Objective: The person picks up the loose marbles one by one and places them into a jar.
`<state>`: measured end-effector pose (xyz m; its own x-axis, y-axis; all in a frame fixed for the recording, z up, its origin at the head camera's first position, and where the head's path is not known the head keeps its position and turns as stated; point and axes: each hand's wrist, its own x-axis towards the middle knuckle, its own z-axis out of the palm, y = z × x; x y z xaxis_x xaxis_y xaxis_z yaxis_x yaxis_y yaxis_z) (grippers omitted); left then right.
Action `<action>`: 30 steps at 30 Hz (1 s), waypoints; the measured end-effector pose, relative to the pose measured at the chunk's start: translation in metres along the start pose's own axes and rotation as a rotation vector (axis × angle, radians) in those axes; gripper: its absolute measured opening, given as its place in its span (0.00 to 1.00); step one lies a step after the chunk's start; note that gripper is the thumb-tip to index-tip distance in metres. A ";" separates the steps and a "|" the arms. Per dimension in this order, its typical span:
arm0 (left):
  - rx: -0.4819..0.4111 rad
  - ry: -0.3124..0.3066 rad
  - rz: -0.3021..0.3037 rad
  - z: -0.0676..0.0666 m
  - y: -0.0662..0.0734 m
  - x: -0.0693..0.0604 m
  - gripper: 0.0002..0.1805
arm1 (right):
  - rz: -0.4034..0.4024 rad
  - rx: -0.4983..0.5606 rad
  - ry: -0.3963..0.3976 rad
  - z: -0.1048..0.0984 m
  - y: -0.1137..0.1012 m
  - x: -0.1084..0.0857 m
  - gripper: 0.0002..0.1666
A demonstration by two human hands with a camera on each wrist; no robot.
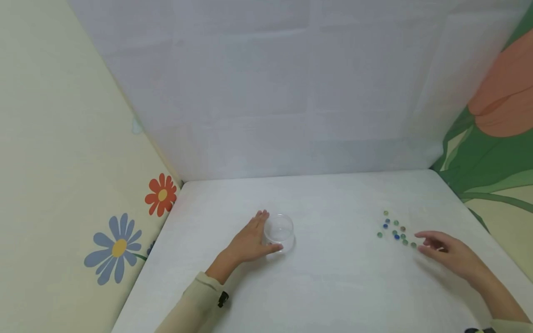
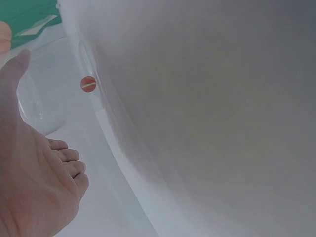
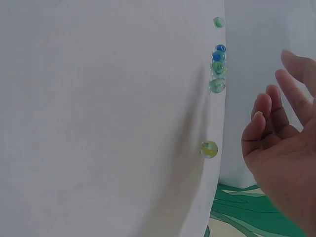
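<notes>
In the head view my left hand holds a clear cup that stands on the table, thumb on the near side and fingers on the far left side. In the left wrist view an orange-red marble shows low at the clear cup; whether it lies inside or behind the wall I cannot tell. My right hand hovers over the table with loosely bent fingers, holding nothing visible. Just left of its fingertips is a green marble. A yellow-green marble is nearest in the right wrist view.
Several loose marbles, among them a blue marble and a brownish marble, lie scattered left of my right hand. A white cloth covers the table. Behind it hangs a white sheet, with flower-patterned walls at both sides.
</notes>
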<state>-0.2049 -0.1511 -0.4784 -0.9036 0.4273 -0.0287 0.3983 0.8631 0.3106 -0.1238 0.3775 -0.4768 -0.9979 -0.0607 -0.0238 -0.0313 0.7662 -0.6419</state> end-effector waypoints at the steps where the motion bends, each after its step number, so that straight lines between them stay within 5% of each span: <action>1: 0.004 -0.002 -0.001 0.000 0.000 0.000 0.64 | 0.007 -0.003 -0.005 -0.001 0.003 0.000 0.28; 30: -0.002 0.002 0.007 0.000 0.001 0.000 0.63 | 0.070 -0.031 -0.074 -0.025 0.053 -0.008 0.34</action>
<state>-0.2045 -0.1501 -0.4776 -0.9013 0.4325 -0.0253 0.4038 0.8597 0.3128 -0.1188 0.4348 -0.4917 -0.9907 -0.0526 -0.1251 0.0354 0.7898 -0.6124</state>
